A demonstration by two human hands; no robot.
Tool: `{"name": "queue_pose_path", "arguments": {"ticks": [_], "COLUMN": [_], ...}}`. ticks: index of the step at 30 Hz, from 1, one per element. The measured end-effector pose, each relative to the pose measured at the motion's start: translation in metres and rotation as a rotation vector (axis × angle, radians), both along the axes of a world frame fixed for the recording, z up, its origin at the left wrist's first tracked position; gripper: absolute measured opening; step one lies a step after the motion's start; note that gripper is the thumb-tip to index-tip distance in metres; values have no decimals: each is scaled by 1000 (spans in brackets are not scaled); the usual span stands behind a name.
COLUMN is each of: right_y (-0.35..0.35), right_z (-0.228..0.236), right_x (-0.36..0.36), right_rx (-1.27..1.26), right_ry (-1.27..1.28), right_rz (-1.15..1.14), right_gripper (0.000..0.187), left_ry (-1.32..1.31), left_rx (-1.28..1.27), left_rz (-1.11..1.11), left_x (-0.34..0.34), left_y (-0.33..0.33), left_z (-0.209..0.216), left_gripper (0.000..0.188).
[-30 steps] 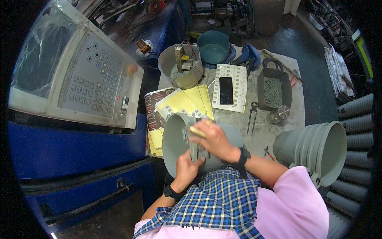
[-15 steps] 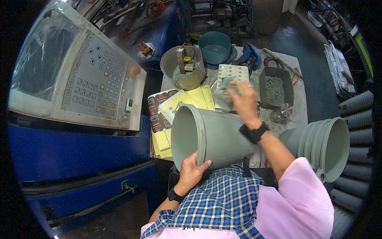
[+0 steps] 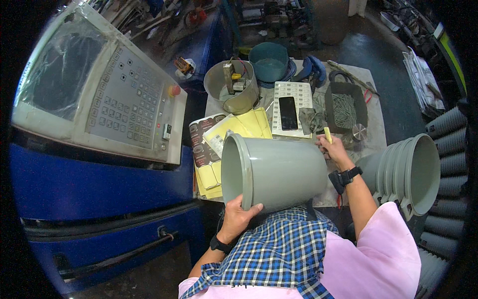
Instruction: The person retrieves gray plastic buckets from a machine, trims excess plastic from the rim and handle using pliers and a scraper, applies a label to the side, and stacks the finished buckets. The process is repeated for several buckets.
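Observation:
A grey-green plastic bucket (image 3: 284, 167) lies on its side across the near edge of the table, its mouth toward the left. My left hand (image 3: 237, 218) grips the rim, thumb outside and fingers going inside. My right hand (image 3: 336, 149) is at the bucket's base end, closed around a small tool with a yellow handle (image 3: 328, 134); its working end is hidden. Just beyond lies a crumpled grey rag (image 3: 312, 120), beside a black phone (image 3: 288, 113) on a white sheet of labels (image 3: 279, 93).
Nested buckets (image 3: 420, 174) lie at the right. A dark bin of metal pins (image 3: 343, 110) and a metal-lidded jar (image 3: 359, 132) stand beyond my right hand. Yellow sheets (image 3: 253, 122) lie left, near a cut-down tub (image 3: 213, 82) of tools. A control panel (image 3: 127, 99) fills the left.
My right hand has let go of the rag, leaving it beside the phone, and come nearer to the bucket's base. The phone now shows. My left hand keeps its grip on the rim.

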State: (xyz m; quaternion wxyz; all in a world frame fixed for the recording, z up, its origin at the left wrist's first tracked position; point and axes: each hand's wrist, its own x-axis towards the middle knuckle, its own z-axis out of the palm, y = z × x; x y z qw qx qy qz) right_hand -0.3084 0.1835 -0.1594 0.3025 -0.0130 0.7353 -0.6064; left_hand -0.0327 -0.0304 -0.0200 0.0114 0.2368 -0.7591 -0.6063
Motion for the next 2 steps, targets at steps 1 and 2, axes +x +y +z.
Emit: {"name": "queue_pose_path", "arguments": {"ticks": [1,2], "right_y": [1,0], "right_z": [-2,-4], "right_x": [1,2], "right_rx": [21,17], "right_ry": [19,23], "right_rz": [-22,-24], "right_gripper": [29,29], "left_ry": [10,5], "left_rx": [0,-24], "left_rz": [10,18], "left_x": [3,7], "left_y": [-1,-3], "left_z": [-1,-1], "left_gripper": [26,25]}}
